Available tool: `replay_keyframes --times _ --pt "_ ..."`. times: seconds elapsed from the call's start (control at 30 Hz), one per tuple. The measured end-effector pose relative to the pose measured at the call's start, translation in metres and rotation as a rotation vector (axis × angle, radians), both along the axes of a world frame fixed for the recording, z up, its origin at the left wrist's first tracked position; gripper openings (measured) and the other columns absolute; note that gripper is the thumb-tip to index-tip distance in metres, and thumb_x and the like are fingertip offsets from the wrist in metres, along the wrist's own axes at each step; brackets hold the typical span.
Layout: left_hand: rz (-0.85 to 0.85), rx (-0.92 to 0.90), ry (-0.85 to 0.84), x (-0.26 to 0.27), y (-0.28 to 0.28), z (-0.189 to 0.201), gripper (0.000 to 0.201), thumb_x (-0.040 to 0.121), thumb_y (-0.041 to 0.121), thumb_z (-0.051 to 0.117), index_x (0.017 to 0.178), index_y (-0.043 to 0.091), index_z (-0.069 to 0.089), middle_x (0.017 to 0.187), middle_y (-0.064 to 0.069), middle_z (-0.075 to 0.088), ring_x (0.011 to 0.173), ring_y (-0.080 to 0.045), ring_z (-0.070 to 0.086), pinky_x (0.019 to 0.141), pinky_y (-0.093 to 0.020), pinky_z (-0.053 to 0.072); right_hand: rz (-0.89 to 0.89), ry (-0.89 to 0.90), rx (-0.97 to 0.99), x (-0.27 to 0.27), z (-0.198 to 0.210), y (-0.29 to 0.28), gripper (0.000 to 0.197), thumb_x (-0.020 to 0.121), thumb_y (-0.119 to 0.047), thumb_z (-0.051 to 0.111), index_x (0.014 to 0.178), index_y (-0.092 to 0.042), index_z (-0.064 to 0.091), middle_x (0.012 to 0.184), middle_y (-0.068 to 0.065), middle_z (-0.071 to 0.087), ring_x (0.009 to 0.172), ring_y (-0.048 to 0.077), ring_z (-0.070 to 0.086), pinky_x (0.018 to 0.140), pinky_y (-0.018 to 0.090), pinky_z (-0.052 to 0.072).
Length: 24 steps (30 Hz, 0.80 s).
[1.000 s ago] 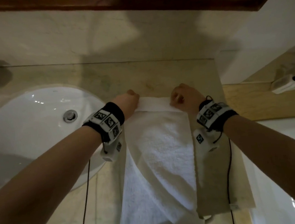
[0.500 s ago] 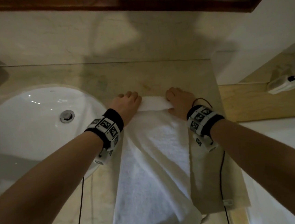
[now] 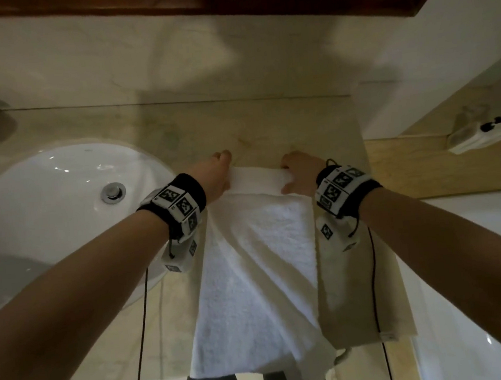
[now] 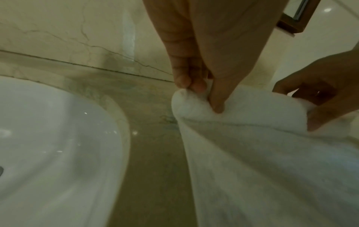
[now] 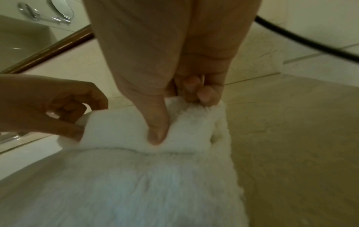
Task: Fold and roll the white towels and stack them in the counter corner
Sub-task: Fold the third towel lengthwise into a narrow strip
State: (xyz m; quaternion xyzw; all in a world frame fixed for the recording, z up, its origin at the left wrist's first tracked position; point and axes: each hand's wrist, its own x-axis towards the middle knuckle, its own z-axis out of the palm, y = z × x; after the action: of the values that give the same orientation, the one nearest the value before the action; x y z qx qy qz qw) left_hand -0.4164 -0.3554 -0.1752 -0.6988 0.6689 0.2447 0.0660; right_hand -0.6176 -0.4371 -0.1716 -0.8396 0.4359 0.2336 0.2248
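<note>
A white towel [image 3: 259, 268] lies lengthwise on the beige counter [image 3: 268, 127], its near end hanging over the front edge. Its far end is turned over into a small roll [image 3: 257, 178]. My left hand [image 3: 216, 174] pinches the roll's left end, thumb on top and fingers curled behind, as the left wrist view shows [image 4: 204, 95]. My right hand [image 3: 299, 173] pinches the right end the same way [image 5: 174, 110]. In each wrist view the other hand appears at the roll's opposite end.
A white oval sink [image 3: 34, 221] with a chrome drain [image 3: 113, 192] sits left of the towel. The back wall and side wall meet at the counter corner [image 3: 353, 96]. A wood-framed mirror [image 3: 287, 1] hangs above. A white bathtub rim [image 3: 476, 261] lies right.
Both hands pressed flat on the towel's far end half a second ago, then curled again onto it; the folded band at the far end has become a thicker roll.
</note>
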Motion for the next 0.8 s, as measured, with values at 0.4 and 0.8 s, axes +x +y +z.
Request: replay_keyframes --times 0.4,0.8 --pt "0.052 -0.236 -0.061 0.001 -0.014 -0.002 0.037 0.094 0.005 0.044 0.13 0.001 0.04 0.14 -0.016 0.035 0.09 -0.036 0.063 0.071 -0.041 0.049 0.138 -0.112 -0.617 0.0 -0.015 -0.01 0.04 0.061 -0.014 0.079 0.097 -0.006 0.063 0.101 0.015 0.065 0.085 0.032 0.063 0.069 0.036 0.049" --pt "-0.202 -0.277 -0.171 -0.011 -0.014 0.011 0.043 0.094 0.027 0.046 0.135 0.013 0.041 0.139 -0.008 0.038 0.123 -0.027 0.041 0.101 -0.038 0.035 -0.05 -0.205 -0.26 -0.01 -0.006 -0.024 0.028 0.089 -0.019 0.055 0.112 -0.009 0.043 0.122 0.012 0.044 0.09 0.03 0.052 0.072 0.031 0.038"
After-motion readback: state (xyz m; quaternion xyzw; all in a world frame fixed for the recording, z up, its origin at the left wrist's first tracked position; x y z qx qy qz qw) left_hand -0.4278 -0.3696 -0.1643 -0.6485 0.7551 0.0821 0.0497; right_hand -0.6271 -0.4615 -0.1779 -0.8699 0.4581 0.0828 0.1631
